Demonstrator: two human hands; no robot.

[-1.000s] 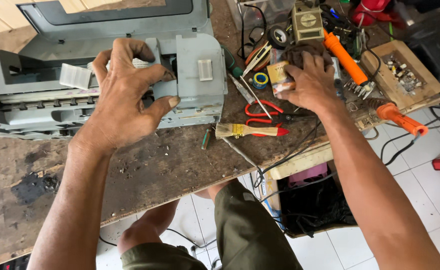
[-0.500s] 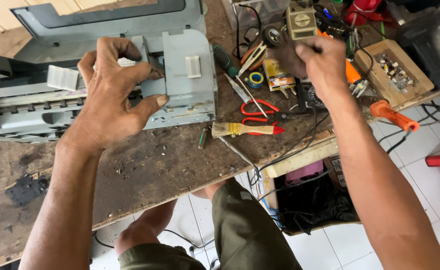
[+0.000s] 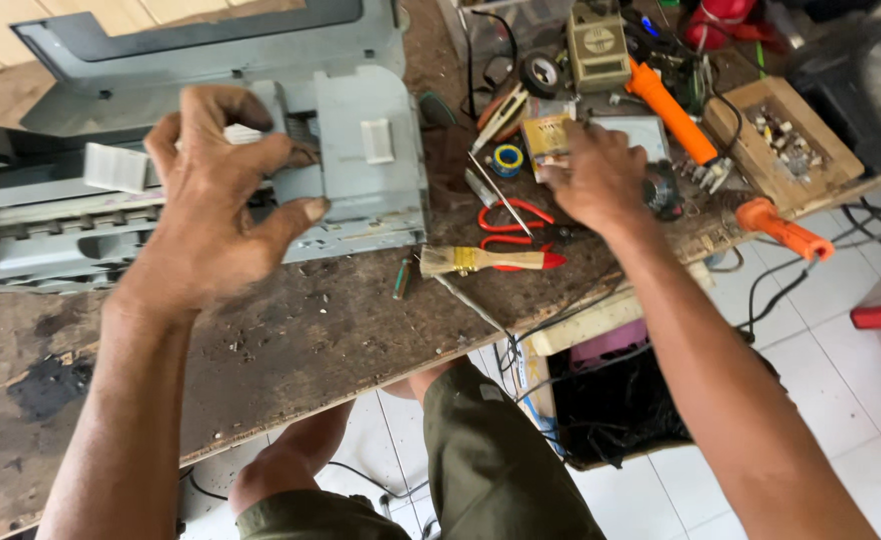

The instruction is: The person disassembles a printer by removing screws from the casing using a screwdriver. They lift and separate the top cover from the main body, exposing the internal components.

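At the left of the worn wooden bench (image 3: 291,350) lies a grey printer (image 3: 361,170) with its cover off and its inner frame and rails laid bare, so the opening-up looks largely done, while the work on the inside appears to be only getting under way. The left hand (image 3: 216,205) rests on top of the printer's middle, fingers spread and curled over a grey inner block, thumb low at the front edge; it presses or steadies rather than pinches, and whether anything small sits under the palm cannot be told. Just right of the printer a small screwdriver (image 3: 402,278) and a paintbrush (image 3: 486,261) with a pale wooden handle and red tip lie on the bench, with red-handled pliers (image 3: 513,222) just behind the brush. Further right the right hand (image 3: 596,180) hovers palm down over the tool clutter, fingers loosely bent; it seems to be reaching for or pressing on something, but the hand covers it, so what it holds, if anything, is not clear. Beyond it lie an orange-handled tool (image 3: 673,112), a wooden tray (image 3: 786,140) of small parts and a second orange handle (image 3: 786,228) at the bench edge. The printer's left end is cut off by the frame, and the far heap of tools and wires is too crowded to sort out.
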